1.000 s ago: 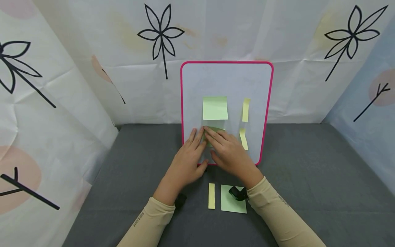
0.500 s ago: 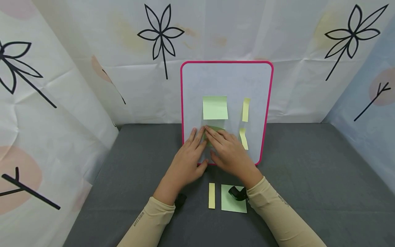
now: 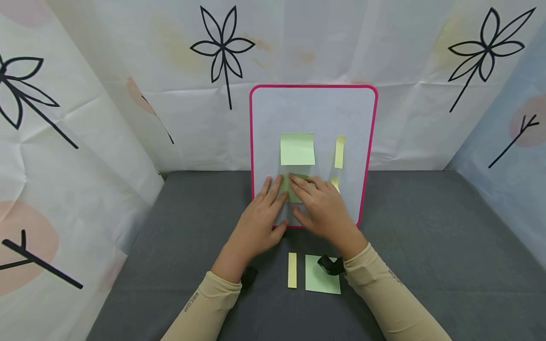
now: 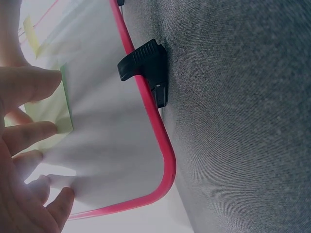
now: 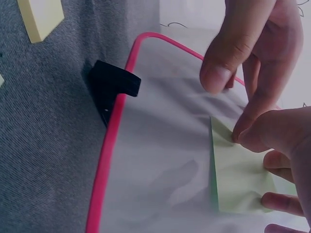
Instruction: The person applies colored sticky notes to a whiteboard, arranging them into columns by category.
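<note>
A pale green sticky note [image 3: 293,196] lies on the lower part of a pink-edged whiteboard [image 3: 273,111], partly covered by both hands. My left hand [image 3: 259,215] touches its left edge with extended fingertips. The fingertips of my right hand [image 3: 322,206] rest on its upper middle, fingers fairly straight. In the right wrist view the note [image 5: 238,174] lies against the board under several fingers. Another green sticky note [image 3: 297,149] is above it. On the board's right side are two narrow yellow sticky notes, an upper strip [image 3: 339,152] and a lower strip [image 3: 335,183] partly hidden by my right hand.
A yellow strip pad [image 3: 292,270] and a green sticky note pad [image 3: 317,282] lie on the dark grey table [image 3: 183,237]. Black clips, one being this clip [image 4: 146,63], support the board's bottom edge. A patterned white cloth [image 3: 170,57] hangs behind.
My right hand has slid slightly to the right across the lower green note, uncovering more of it and covering more of the lower yellow strip. My left hand stays in place.
</note>
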`<state>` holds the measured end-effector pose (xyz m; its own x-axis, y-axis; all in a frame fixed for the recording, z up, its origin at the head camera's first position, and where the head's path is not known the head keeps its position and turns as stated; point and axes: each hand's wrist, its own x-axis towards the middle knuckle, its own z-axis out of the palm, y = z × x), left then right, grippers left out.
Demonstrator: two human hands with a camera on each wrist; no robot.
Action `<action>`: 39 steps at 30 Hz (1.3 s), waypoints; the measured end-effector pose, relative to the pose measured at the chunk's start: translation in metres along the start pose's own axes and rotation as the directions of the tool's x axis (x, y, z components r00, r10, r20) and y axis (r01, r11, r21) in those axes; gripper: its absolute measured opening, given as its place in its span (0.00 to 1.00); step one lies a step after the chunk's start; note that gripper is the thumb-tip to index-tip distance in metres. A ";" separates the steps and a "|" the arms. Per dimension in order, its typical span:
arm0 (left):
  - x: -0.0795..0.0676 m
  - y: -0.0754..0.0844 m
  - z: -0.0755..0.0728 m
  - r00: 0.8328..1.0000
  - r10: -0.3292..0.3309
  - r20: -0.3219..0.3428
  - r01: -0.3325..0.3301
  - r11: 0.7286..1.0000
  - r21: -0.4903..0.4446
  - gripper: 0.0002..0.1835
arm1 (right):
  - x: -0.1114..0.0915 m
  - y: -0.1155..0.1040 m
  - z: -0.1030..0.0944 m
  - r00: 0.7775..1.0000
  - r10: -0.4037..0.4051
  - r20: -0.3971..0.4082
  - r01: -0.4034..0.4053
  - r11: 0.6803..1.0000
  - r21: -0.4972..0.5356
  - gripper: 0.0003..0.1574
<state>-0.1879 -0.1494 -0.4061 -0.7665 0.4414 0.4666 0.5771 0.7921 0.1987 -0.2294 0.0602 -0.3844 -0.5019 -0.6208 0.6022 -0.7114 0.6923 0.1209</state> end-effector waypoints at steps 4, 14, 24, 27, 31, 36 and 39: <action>0.000 0.000 -0.001 1.000 -0.001 0.004 0.001 1.000 0.002 0.35 | 0.001 0.003 -0.003 1.000 -0.002 -0.029 0.002 1.000 -0.001 0.35; 0.000 0.000 -0.001 1.000 -0.006 0.015 0.006 1.000 -0.013 0.35 | 0.000 0.012 -0.009 0.998 0.022 -0.054 -0.020 0.999 0.027 0.28; 0.001 0.000 -0.001 0.999 -0.009 0.033 0.009 1.000 -0.009 0.36 | -0.001 0.026 -0.018 0.997 0.042 -0.072 -0.037 0.996 0.079 0.21; 0.000 -0.001 -0.001 0.999 -0.009 0.038 0.009 1.000 -0.006 0.36 | -0.002 0.031 -0.022 0.995 0.067 -0.074 -0.060 0.993 0.097 0.19; -0.001 -0.002 -0.002 0.999 -0.012 0.041 0.013 1.000 -0.003 0.36 | -0.002 0.033 -0.024 0.995 0.071 -0.070 -0.063 0.991 0.116 0.17; -0.002 -0.004 -0.003 0.999 -0.021 0.043 0.021 1.000 -0.010 0.36 | 0.000 0.033 -0.023 0.996 0.065 -0.061 -0.055 0.987 0.152 0.17; -0.003 -0.004 -0.003 0.999 -0.021 0.039 0.021 1.000 -0.015 0.36 | 0.000 0.033 -0.024 0.997 0.068 -0.042 -0.060 0.984 0.171 0.17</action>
<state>-0.1875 -0.1552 -0.4054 -0.7886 0.4408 0.4287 0.5647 0.7951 0.2212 -0.2411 0.0914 -0.3615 -0.5277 -0.5565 0.6418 -0.7537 0.6552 -0.0517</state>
